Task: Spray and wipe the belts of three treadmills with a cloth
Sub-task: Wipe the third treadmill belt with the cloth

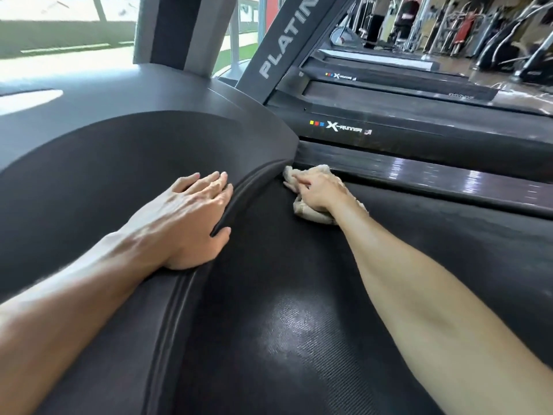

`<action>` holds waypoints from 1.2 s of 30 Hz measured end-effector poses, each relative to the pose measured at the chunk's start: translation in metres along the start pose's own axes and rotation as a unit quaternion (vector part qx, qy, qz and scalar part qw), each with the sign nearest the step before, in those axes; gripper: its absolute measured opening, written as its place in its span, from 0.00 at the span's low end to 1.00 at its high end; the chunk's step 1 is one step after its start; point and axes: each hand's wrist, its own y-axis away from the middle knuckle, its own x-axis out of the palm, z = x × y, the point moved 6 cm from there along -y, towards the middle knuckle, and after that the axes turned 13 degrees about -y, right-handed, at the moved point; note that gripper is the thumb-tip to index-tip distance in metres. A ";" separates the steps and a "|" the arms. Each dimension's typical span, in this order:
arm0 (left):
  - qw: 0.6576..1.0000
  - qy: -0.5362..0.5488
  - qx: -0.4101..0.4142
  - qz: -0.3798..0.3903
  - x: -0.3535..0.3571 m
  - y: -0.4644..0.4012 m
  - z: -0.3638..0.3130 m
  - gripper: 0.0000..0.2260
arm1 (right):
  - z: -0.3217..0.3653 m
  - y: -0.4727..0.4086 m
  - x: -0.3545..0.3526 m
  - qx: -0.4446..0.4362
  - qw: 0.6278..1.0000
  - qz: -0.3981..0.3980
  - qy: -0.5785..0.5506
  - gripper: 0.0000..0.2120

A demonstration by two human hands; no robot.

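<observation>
I look down on the black textured rubber belt (299,324) of the nearest treadmill, which fills the lower half of the view and shows a pale reflection of light near its middle. At its front the belt meets the dark grey curved plastic motor cover (125,163), and on the right side runs a glossy dark side rail (419,172). Beyond the rail stands a second treadmill with the words X-RUNNER on its black side panel (347,127), and a slanted grey upright with large letters PLATIN (287,34) rises from it. More treadmills and gym machines stand in a row to the far right, and on the left a big window shows green grass outside. My left hand (194,217) lies flat on the edge of the motor cover, fingers straight and close together, the thumb hooked under the rim; it holds nothing. My right hand (317,193) presses a crumpled beige cloth (314,215) down on the belt in the front right corner, just beside the rail, fingers stretched forward over the cloth.
</observation>
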 end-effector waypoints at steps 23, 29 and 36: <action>1.000 0.003 0.007 0.014 -0.003 0.003 -0.002 0.34 | -0.007 0.059 0.008 -0.076 0.984 0.075 -0.144 0.15; 1.000 0.006 0.013 0.016 -0.003 0.004 -0.002 0.40 | -0.052 0.045 -0.032 0.117 0.986 -0.072 -0.092 0.23; 1.000 0.014 0.016 0.007 -0.002 0.003 0.000 0.40 | -0.044 0.043 -0.017 -0.018 0.994 0.057 -0.096 0.16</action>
